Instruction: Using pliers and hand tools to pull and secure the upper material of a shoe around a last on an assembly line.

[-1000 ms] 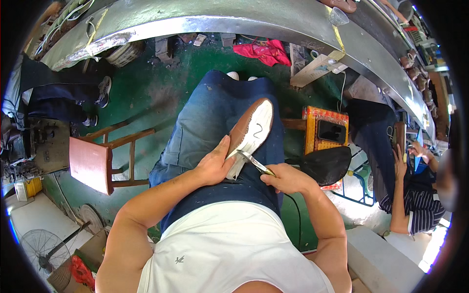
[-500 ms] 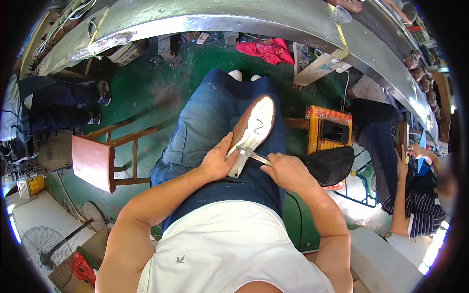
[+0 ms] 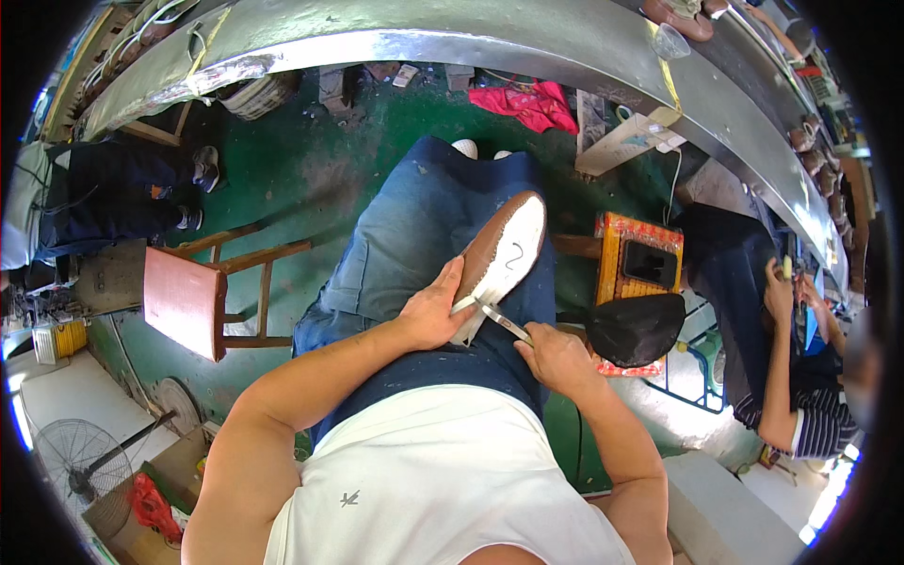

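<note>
A brown leather shoe upper, stretched over a form, lies sole up across my thighs with its toe pointing away. Its pale underside carries a dark curved mark, and the leather edge is gathered in pleats around it. My left hand is wrapped round the near end of the shoe. Metal pincers are gripped in my right hand. Their head meets the pale material at the near end, close to my left fingers. Whether the jaws are closed on that material is too small to tell.
A metal-edged bench curves across the far side. Left stands a stool; a fan is at lower left. A phone and black cushion rest at right, near a seated co-worker. Red cloth lies beyond my knees.
The pincers have tilted more steeply, and their head sits slightly farther right and lower. The whole view has shifted a little. My left hand keeps its hold on the shoe.
</note>
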### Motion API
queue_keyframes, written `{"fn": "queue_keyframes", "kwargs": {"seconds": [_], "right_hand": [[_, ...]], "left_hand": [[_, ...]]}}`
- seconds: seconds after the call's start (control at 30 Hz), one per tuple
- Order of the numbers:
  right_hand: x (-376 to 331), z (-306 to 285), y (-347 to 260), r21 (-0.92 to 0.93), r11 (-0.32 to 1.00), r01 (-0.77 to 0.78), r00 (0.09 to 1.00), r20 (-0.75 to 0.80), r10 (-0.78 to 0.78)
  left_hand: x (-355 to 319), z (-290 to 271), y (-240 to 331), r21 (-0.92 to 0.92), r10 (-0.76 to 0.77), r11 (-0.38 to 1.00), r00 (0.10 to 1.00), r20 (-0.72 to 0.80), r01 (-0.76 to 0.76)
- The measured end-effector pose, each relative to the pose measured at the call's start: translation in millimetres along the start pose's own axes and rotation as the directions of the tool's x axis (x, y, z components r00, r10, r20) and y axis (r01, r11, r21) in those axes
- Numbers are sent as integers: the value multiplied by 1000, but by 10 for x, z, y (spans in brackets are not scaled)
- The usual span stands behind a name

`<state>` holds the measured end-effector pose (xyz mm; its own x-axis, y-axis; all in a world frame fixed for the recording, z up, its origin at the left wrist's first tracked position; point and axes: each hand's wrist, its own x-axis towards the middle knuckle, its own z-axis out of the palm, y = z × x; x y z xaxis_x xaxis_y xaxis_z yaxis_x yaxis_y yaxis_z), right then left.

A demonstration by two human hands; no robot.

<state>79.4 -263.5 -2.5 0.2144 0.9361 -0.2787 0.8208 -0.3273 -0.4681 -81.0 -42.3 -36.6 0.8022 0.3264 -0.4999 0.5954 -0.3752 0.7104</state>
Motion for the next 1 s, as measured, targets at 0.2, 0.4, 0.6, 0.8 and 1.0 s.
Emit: {"fn": "queue_keyframes", "kwargs": {"seconds": [0.2, 0.4, 0.6, 0.8, 1.0], "right_hand": [[-25, -55, -27, -11, 995, -97, 989, 113, 97], [67, -463, 158, 328, 924, -195, 940, 332, 80], [225, -124, 14, 600, 758, -256, 954, 32, 297], [352, -334, -112, 395, 907, -144, 989, 83, 120], [249, -244, -121, 200, 971, -130, 987, 115, 109]], "left_hand": [[289, 76, -27, -599, 7, 800, 998, 63, 32], [335, 204, -96, -428, -31, 904, 997, -77, -4], [238, 160, -69, -346, 25, 938, 1000, 0, -23], [176, -106, -343, -416, 140, 909, 960, 244, -27], [201, -157, -108, -349, 201, 929, 959, 200, -122]]}}
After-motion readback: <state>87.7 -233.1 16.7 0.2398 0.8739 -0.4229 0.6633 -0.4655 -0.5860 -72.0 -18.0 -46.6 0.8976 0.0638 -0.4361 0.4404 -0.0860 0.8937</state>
